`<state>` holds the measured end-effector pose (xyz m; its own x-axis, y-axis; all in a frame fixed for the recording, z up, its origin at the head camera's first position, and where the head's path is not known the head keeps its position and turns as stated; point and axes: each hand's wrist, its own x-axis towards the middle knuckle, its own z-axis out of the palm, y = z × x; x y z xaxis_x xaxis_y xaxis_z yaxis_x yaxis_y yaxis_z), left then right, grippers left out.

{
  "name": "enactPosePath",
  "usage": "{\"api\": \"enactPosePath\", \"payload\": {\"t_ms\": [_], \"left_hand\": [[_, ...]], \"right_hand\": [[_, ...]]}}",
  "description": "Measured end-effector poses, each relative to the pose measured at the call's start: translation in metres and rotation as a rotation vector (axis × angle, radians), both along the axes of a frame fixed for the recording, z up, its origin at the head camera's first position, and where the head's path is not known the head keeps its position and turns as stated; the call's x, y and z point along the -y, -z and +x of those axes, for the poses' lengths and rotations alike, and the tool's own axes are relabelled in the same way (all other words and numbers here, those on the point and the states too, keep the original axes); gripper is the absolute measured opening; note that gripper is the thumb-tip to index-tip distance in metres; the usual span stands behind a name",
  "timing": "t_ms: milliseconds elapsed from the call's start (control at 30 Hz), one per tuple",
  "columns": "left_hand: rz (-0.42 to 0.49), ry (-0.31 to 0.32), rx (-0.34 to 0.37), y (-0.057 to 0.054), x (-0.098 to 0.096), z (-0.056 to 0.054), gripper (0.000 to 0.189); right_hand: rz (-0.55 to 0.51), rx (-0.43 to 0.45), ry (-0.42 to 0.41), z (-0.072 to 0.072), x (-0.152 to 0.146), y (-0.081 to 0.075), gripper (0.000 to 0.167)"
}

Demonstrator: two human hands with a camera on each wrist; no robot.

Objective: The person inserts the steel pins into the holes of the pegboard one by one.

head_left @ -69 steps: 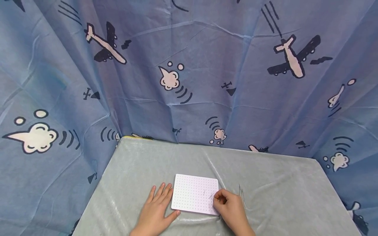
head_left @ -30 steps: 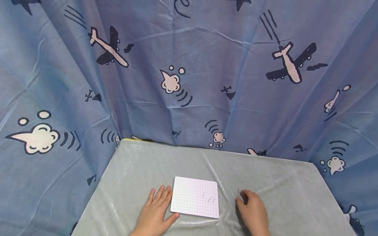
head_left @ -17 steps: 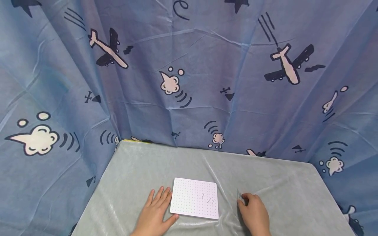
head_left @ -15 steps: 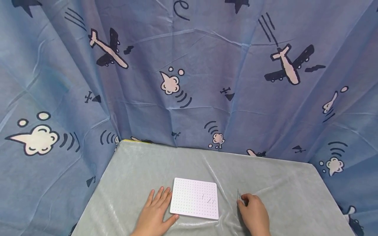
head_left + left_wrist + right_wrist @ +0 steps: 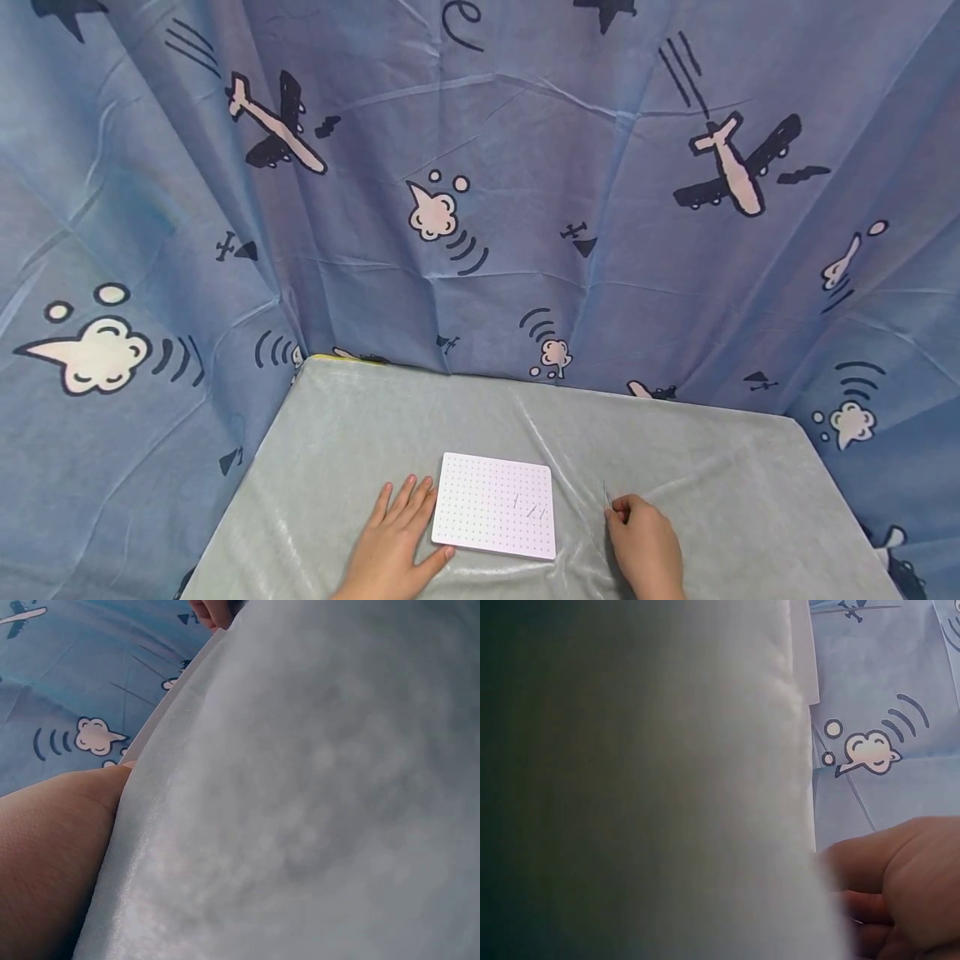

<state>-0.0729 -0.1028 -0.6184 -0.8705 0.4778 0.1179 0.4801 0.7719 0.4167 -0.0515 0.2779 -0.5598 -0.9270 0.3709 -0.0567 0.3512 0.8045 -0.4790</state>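
A white board with a grid of small holes lies on the grey cloth. Three thin grey needle-like pins stand out from its right half. My left hand rests flat on the cloth with fingers spread, fingertips and thumb touching the board's left and lower edges. To the right of the board, my right hand pinches thin grey pins between thumb and forefinger; how many is too small to tell. In the right wrist view the right hand has curled fingers, and a blurred pale surface hides their tips.
Grey velvety cloth covers the table, with creases near the board. Blue curtains printed with planes and clouds enclose the back and both sides. A yellow strip shows along the back left edge.
The right hand has left the board's right edge and moved right to the loose pins, uncovering a third pin in the board. Lately its fingers have shifted slightly. The left hand stays put.
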Motion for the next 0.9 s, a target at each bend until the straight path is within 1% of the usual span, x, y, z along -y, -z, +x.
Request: {"api": "enactPosePath", "payload": {"t_ms": [233,467,600,700,900], "left_hand": [[-0.002,0.001,-0.001,0.0009,0.0005,0.0005,0.094],[0.009,0.005,0.014,0.0003,0.0008,0.0006,0.094],[0.013,0.004,0.005,0.0002,0.0009,0.0013,0.093],[0.015,0.001,-0.007,0.0002,0.0005,0.0012,0.093],[0.014,0.004,-0.003,-0.0003,0.0004,0.0009,0.093]], "right_hand": [[-0.012,0.022,0.008,0.0005,0.0006,-0.0001,0.013],[-0.032,-0.001,0.028,0.0019,-0.0017,0.0023,0.012],[-0.038,-0.023,0.036,0.0014,-0.0035,0.0035,0.012],[-0.034,-0.043,0.044,0.0011,-0.0033,0.0018,0.012],[-0.039,-0.054,0.053,0.0024,-0.0012,-0.0017,0.014]]}}
